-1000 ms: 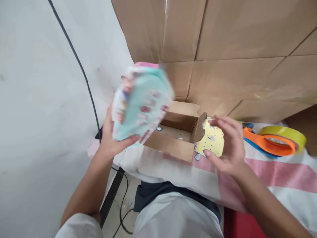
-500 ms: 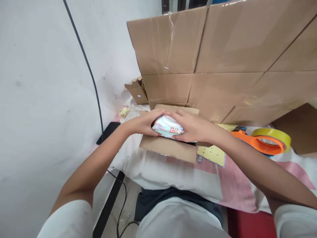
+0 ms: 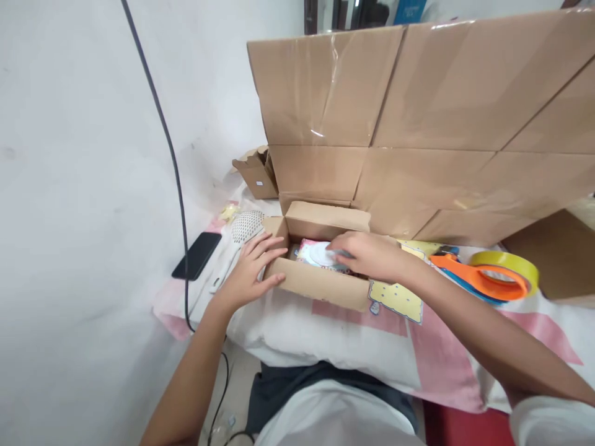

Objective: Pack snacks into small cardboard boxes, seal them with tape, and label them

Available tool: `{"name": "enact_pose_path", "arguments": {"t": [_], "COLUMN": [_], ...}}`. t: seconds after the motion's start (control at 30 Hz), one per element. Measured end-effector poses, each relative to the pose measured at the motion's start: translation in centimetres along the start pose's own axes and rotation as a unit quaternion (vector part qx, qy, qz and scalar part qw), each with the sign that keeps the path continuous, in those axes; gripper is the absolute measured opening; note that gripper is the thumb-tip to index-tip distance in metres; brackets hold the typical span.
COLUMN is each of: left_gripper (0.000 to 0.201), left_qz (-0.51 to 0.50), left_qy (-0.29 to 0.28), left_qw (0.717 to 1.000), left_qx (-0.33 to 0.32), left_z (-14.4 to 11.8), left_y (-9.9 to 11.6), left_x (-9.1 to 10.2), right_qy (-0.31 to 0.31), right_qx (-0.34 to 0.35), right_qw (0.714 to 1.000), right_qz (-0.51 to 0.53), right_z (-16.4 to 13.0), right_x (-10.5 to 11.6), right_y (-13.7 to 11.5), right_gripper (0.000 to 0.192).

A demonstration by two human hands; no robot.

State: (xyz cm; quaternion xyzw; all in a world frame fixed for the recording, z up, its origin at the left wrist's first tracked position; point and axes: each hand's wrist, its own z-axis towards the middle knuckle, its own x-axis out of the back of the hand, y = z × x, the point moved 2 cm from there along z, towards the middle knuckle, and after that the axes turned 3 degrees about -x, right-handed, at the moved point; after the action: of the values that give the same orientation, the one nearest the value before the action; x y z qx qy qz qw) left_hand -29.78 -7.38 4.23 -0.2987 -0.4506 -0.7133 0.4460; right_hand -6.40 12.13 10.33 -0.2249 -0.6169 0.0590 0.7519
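Observation:
A soft pack of wet wipes [image 3: 317, 253], pastel-printed with a white oval lid, lies inside a small cardboard box [image 3: 325, 286] whose flaps stand open. My right hand [image 3: 367, 254] reaches into the box, fingers bent and together over the right end of the pack; its fingertips are partly hidden. At the box's left end is my left hand [image 3: 258, 269], fingers spread, resting against the edge of the left flap and holding nothing.
A tall taped cardboard sheet [image 3: 418, 99] stands behind the box. Left lie a black phone [image 3: 197, 256] and a white perforated object [image 3: 248, 226]. An orange tape dispenser [image 3: 488, 279] and yellow tape roll [image 3: 530, 272] lie right. A cable [image 3: 165, 124] hangs along the wall.
The pack has gone from between both hands down into the box. My left hand has let go and moved left to the box's edge; my right hand stays on the pack.

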Motion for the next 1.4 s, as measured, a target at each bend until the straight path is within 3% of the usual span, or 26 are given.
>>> {"name": "enact_pose_path", "arguments": {"t": [0.07,0.13,0.17,0.2,0.27,0.3,0.43,0.53,0.6,0.67,0.77,0.8,0.87,0.97,1.07,1.2,1.3,1.4], "left_gripper": [0.063,0.090,0.106,0.120,0.134,0.134,0.106,0.098,0.098,0.078,0.045,0.043,0.044,0.035,0.031,0.047,0.054,0.052], "left_qz": [-0.044,-0.113,-0.146,-0.168,-0.170,-0.154,-0.080,-0.029,-0.006,-0.003,-0.034,-0.040,-0.027,0.029,0.083,0.144,0.158,0.160], "left_qy": [0.064,0.122,0.138,0.145,0.151,0.156,0.193,0.199,0.176,0.164,0.243,0.275,0.302,0.286,0.287,0.145,0.116,0.120], "left_qw": [0.996,0.985,0.979,0.975,0.973,0.974,0.970,0.968,0.969,0.973,0.968,0.960,0.948,0.953,0.954,0.974,0.977,0.978], "left_qx": [0.034,0.052,0.044,0.024,-0.033,-0.063,-0.121,-0.150,-0.175,-0.164,-0.044,0.013,0.093,0.092,0.000,-0.098,-0.080,-0.057], "left_z": [-1.0,-1.8,-2.0,-2.0,-1.7,-1.3,0.4,0.8,0.5,0.4,1.3,2.0,3.4,4.8,4.8,4.6,4.6,4.7], "left_y": [-0.8,-1.5,-1.7,-1.7,-1.3,-1.0,0.5,0.9,0.8,0.6,0.5,0.6,1.2,2.9,4.9,6.9,7.4,7.7], "left_x": [-0.8,-1.6,-2.1,-2.5,-3.3,-3.6,-3.8,-3.0,-2.4,-1.9,-1.5,-1.5,-1.7,-2.2,-2.9,-4.7,-5.3,-5.7], "right_qy": [0.172,0.372,0.434,0.455,0.424,0.390,0.252,0.212,0.210,0.233,0.244,0.234,0.216,0.223,0.212,0.189,0.233,0.369], "right_qx": [-0.061,-0.146,-0.186,-0.203,-0.172,-0.138,-0.024,0.002,-0.021,-0.078,-0.144,-0.138,-0.095,-0.012,0.024,-0.004,-0.066,-0.178], "right_qw": [0.983,0.916,0.876,0.849,0.828,0.842,0.954,0.972,0.971,0.955,0.887,0.865,0.859,0.925,0.961,0.978,0.970,0.910], "right_qz": [-0.002,0.039,0.094,0.177,0.322,0.347,0.163,0.105,0.113,0.169,0.364,0.423,0.455,0.309,0.175,0.087,0.018,0.058], "right_z": [-2.6,-5.9,-7.5,-8.8,-10.2,-10.3,-9.0,-8.0,-7.5,-6.7,-5.1,-4.6,-4.1,-4.8,-6.1,-6.7,-8.1,-12.1], "right_x": [0.5,0.2,-0.4,-1.3,-3.0,-3.6,-3.9,-3.1,-3.0,-3.3,-4.3,-4.6,-4.6,-3.8,-3.3,-2.9,-2.0,-1.3], "right_y": [1.1,2.6,3.4,4.1,4.9,4.8,3.3,3.0,3.6,4.9,7.0,7.4,7.5,6.7,5.9,4.9,4.2,5.3], "right_gripper": [0.019,0.016,0.017,0.018,0.021,0.023,0.033,0.032,0.029,0.032,0.098,0.107,0.086,0.033,0.032,0.034,0.042,0.036]}}
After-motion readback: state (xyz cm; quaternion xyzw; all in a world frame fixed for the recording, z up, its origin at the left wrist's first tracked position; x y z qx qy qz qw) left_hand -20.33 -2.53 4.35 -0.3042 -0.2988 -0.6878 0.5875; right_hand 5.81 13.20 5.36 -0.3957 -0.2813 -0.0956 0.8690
